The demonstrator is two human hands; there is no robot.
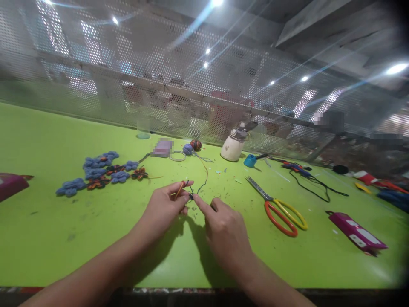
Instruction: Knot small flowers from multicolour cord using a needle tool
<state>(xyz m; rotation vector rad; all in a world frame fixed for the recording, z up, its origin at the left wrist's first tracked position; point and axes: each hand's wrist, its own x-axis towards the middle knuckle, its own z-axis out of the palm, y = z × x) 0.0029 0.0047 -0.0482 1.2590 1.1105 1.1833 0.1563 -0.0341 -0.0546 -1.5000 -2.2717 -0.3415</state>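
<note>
Dark and orange multicoloured yarn [206, 172] loops around the raised index finger of my left hand [164, 204], whose thumb and other fingers pinch a small dark bit of yarn work [191, 196]. Close against it, my right hand [225, 226] has its fingers curled and its index fingertip at the yarn work; whatever it grips is hidden. The strand runs back towards a dark striped yarn ball [195, 145] beside a blue yarn ball [188, 149]. To the left lie several blue crocheted flowers [94, 172] and several dark orange ones [139, 173].
Right of my hands lie large scissors [275, 204] with orange and yellow handles and a magenta box [356, 232]. Behind stand a cream jug [232, 147] and a blue pot [250, 160]. A glue gun with a cord [297, 168] lies at right. Perforated metal panel [179, 94] borders the green table [96, 243].
</note>
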